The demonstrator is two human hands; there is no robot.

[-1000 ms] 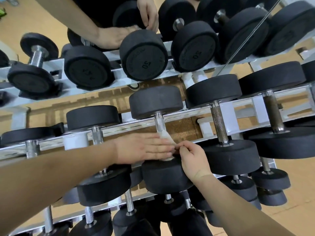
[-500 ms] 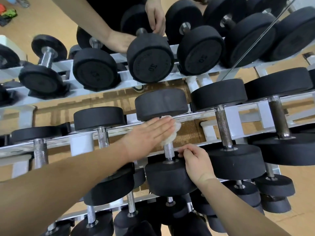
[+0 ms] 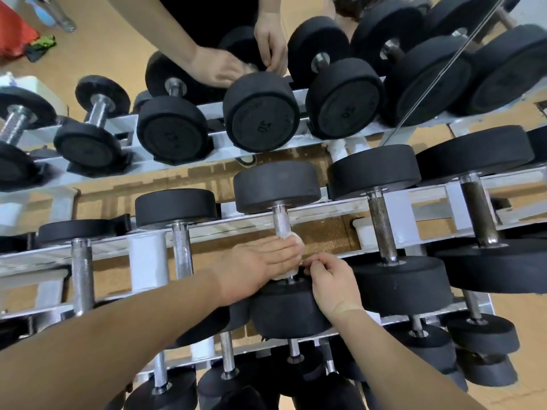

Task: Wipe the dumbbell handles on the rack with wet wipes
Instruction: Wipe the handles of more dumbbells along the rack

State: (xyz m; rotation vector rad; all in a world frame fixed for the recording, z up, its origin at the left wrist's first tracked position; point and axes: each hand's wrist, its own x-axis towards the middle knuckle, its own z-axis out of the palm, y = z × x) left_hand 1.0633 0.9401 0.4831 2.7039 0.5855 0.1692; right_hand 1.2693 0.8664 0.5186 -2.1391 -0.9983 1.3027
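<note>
Sliding toward six o'clock, my flat left hand is pressing the white wet wipe on the silver metal handle, right hand pinching it.

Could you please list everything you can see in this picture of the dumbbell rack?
dumbbells: many, black heads with metal handles, across every rack tier.
rack: one, white, under the dumbbells.
wet wipe: one, white, on the middle dumbbell's handle.
floor: tan, behind the rack.
red item: one, top left on the floor.
second pair of hands: top centre, seemingly a mirror image.
left hand: fingers straight, pressing the wipe on the handle.
right hand: fingers curled by the handle's base; hold unclear.
</note>
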